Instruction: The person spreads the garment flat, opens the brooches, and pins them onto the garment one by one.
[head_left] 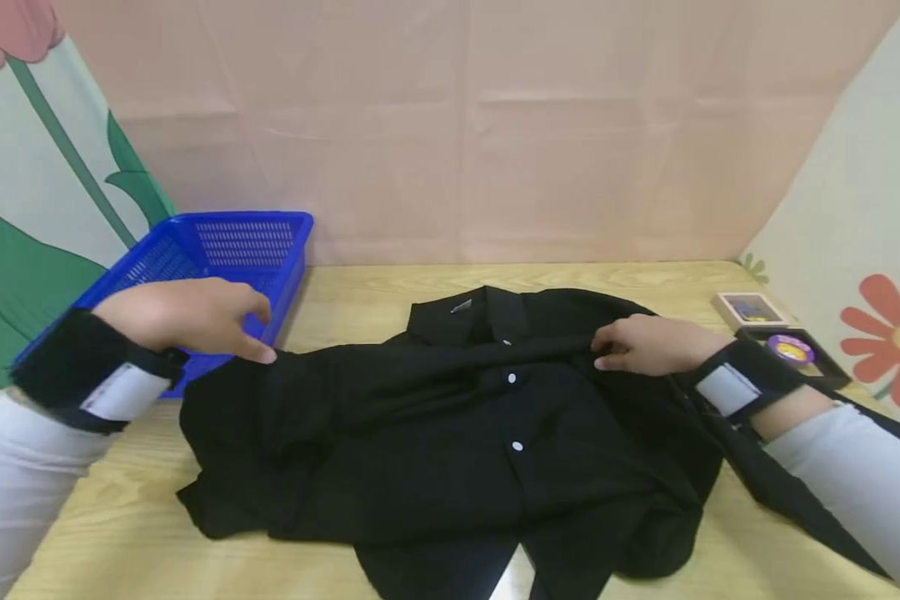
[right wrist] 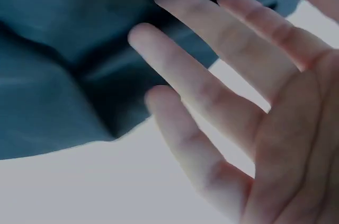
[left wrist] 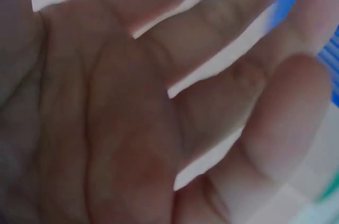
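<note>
A black button-up shirt (head_left: 435, 433) lies front up, its collar (head_left: 438, 323) toward the back wall and white buttons down the middle. At its left shoulder side, my left hand (head_left: 195, 312) hovers with the thumb tip right at the cloth's edge. The left wrist view shows the fingers (left wrist: 206, 113) spread apart, with nothing in the palm. My right hand (head_left: 656, 343) is over the shirt's right upper part, fingertips at a ridge of cloth. In the right wrist view its fingers (right wrist: 196, 81) are extended and separated over the dark fabric.
A blue plastic basket (head_left: 300, 258) stands at the back left, partly behind my left hand. Two small boxes, one light (head_left: 750, 310) and one dark with a purple round item (head_left: 791, 350), sit at the right edge. One black sleeve (head_left: 787, 492) runs under my right forearm across the wooden table (head_left: 120, 508).
</note>
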`<state>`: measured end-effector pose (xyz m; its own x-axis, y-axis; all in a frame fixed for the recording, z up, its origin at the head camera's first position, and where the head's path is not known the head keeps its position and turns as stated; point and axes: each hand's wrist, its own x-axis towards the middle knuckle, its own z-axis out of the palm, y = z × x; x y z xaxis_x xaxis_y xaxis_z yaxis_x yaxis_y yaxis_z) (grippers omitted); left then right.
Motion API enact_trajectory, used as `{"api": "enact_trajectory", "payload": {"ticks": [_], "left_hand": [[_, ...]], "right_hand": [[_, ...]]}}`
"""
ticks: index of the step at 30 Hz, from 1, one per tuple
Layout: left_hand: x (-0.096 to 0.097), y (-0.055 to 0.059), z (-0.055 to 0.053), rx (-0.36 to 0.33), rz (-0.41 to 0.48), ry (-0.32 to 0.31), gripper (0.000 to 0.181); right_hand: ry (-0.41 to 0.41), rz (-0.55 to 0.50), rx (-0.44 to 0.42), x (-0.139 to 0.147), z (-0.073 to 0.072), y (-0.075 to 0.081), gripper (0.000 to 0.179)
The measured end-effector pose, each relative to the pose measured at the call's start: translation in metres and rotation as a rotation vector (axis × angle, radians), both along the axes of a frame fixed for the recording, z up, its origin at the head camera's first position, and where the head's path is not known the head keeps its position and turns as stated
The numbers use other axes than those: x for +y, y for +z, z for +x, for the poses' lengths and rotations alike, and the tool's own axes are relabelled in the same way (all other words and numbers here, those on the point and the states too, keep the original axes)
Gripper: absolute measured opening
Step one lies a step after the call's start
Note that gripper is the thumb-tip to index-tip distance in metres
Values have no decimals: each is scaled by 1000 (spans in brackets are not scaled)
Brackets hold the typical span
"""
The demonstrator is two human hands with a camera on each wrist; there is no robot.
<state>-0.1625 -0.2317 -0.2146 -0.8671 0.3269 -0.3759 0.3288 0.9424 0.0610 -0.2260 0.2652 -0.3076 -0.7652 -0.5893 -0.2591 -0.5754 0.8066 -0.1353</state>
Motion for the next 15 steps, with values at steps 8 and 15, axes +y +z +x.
{"api": "enact_trajectory", "payload": {"ticks": [8,15], "left_hand": [[101,-19,-57,72,19,-79,22],[148,-108,-129,38,84,133,30]], "right_hand": [[-127,-24,94,-39,-68,8,25],[-287,-44,-227,-57,-108,-19,56]]}}
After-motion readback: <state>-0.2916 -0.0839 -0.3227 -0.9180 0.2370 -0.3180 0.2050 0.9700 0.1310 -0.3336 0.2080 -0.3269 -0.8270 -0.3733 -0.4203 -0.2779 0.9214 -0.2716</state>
